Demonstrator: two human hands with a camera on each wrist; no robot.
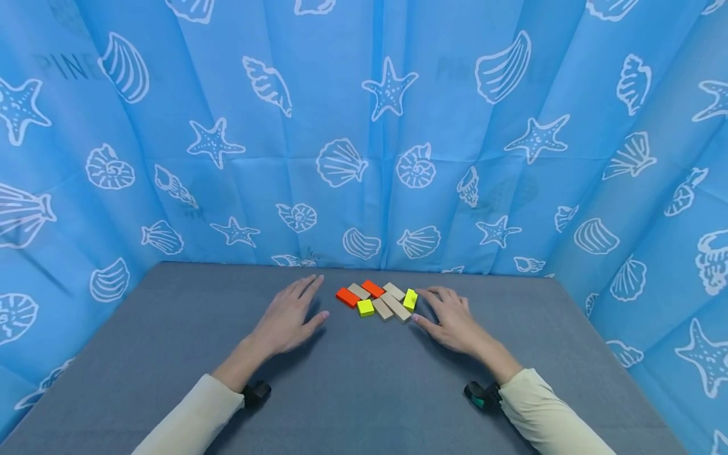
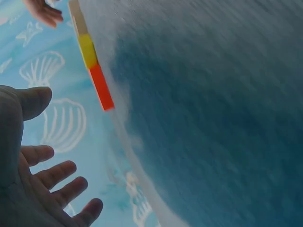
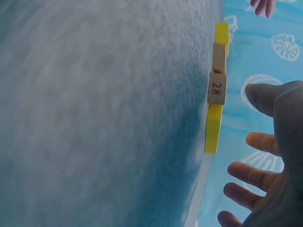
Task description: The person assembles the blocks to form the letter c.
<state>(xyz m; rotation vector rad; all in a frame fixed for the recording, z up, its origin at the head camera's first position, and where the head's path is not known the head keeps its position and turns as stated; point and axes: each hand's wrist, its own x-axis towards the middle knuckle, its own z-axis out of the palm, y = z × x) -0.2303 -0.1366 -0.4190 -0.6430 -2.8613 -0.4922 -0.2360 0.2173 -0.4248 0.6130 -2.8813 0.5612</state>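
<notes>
Several small rectangular blocks lie close together on the table in the head view. Among them are an orange block (image 1: pixel 347 297) at the left end, a second orange block (image 1: pixel 373 289) at the back, a yellow block (image 1: pixel 366 308) in front and another yellow block (image 1: pixel 410 299) at the right end. Plain wooden blocks (image 1: pixel 395 306) lie between them; one wooden block (image 3: pixel 217 88) shows the number 28 in the right wrist view. My left hand (image 1: pixel 289 317) hovers left of the group, fingers spread, holding nothing. My right hand (image 1: pixel 452 321) is beside the right yellow block, fingers loosely bent and grasping nothing.
A grey cloth-covered table (image 1: pixel 364 392) spreads under both arms. Behind it and along its sides hangs a blue curtain (image 1: pixel 341 101) with white shells and starfish. Dark devices are worn at the left wrist (image 1: pixel 257 394) and right wrist (image 1: pixel 482 396).
</notes>
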